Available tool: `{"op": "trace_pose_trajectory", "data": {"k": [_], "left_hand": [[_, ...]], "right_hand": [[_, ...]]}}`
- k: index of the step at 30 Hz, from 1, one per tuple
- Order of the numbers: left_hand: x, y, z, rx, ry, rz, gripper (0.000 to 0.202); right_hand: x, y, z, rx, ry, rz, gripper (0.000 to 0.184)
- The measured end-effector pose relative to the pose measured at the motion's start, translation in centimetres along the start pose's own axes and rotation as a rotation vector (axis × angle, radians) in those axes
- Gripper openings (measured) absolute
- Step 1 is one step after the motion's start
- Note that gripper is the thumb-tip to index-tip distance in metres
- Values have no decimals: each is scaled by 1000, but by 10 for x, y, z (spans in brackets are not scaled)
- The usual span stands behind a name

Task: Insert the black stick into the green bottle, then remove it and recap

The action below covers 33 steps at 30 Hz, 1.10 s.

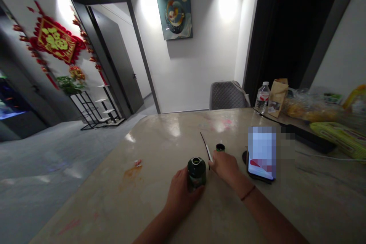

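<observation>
Bottle (196,171), qty 1, dk green, open at its mouth, is being held upright at the near middle of 1 table (160,150); base is hiding behind fingers, so contact w/ tabletop can't be told. Hands: 2. L hand (182,192) is gripping it from the left, fingers & thumb curling partway open around the body. R hand (227,167) is bunching its fingers nearly closed just beside 1 thin blk/white stick (208,150); 1 small dk cup-like piece (220,147) is showing just past the knuckles. Whether it's holding stick, piece or both: can't tell. 1 dk band (248,193) is circling R wrist. 1 phone (260,172), lit, partly pixelated, is resting to the right. Far right, 1 water btl (262,99) & 1 paper bag (278,97) are standing.
</observation>
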<state>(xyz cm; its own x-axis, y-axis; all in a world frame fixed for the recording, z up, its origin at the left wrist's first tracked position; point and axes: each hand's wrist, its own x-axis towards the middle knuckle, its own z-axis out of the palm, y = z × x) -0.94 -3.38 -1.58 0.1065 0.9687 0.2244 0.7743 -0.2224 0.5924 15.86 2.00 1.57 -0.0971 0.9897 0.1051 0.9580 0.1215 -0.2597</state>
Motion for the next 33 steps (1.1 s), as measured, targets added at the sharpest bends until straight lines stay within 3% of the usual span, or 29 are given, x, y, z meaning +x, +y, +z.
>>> {"op": "trace_pose_trajectory", "data": {"k": [2, 5, 11, 16, 20, 25, 33], "left_hand": [[0, 0, 0, -8, -1, 5, 52], [0, 0, 0, -21, -6, 2, 52], [0, 0, -1, -23, -13, -20, 52], [-1, 0, 0, -19, -1, -1, 51], [0, 1, 0, -2, 6, -22, 52], [0, 0, 0, -7, 10, -3, 51], [-1, -3, 2, -5, 24, 46, 49]], "right_hand": [[-2, 0, 3, -18, -50, 2, 17], [-2, 2, 4, -19, -28, 28, 18], [9, 4, -13, 235, 187, 48, 10], [3, -3, -49, 659, 478, -177, 9], [-15, -15, -77, 816, 610, -357, 13], [-28, -26, -85, 796, 588, -496, 12], [-19, -33, -56, 653, 399, -535, 12]]}}
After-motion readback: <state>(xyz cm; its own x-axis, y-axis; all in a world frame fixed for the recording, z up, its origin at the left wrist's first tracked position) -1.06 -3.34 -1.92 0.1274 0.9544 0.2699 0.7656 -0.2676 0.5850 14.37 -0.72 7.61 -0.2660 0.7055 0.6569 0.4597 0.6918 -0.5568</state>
